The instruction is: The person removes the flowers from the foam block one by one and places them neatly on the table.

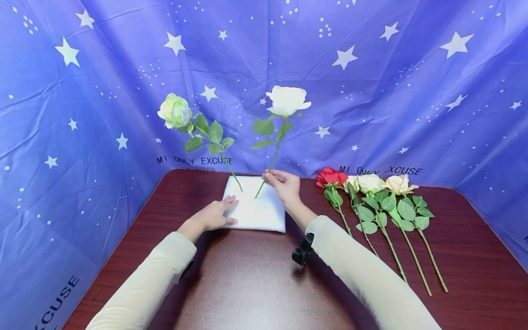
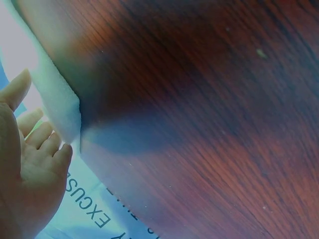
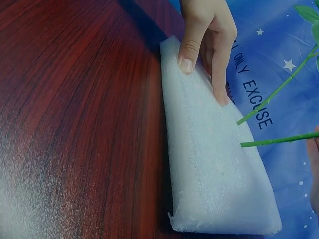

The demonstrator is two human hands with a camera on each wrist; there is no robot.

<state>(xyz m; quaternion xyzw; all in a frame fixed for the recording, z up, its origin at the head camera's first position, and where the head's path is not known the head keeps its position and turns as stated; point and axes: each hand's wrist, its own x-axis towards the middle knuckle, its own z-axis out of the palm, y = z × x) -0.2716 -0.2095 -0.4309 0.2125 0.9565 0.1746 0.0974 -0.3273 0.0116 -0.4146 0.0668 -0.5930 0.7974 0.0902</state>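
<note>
A white foam block (image 1: 256, 210) lies on the dark wooden table (image 1: 247, 284). My left hand (image 1: 214, 214) rests flat on the block's left edge, fingers straight; the right wrist view shows the same left hand (image 3: 207, 37) with thumb and fingers on the foam block (image 3: 214, 164). A pale green rose (image 1: 175, 111) stands stuck in the foam. My right hand (image 1: 284, 183) pinches the stem of a white rose (image 1: 286, 101), whose stem tip (image 3: 249, 144) meets the foam. The left wrist view shows my left hand (image 2: 30, 164) against the foam edge (image 2: 60, 107).
Several roses lie in a row on the table at right: a red rose (image 1: 330, 176) and cream roses (image 1: 381, 184) with long green stems. A blue star-printed cloth (image 1: 412, 91) forms the backdrop all round. A black wrist strap (image 1: 303, 250) is on my right forearm.
</note>
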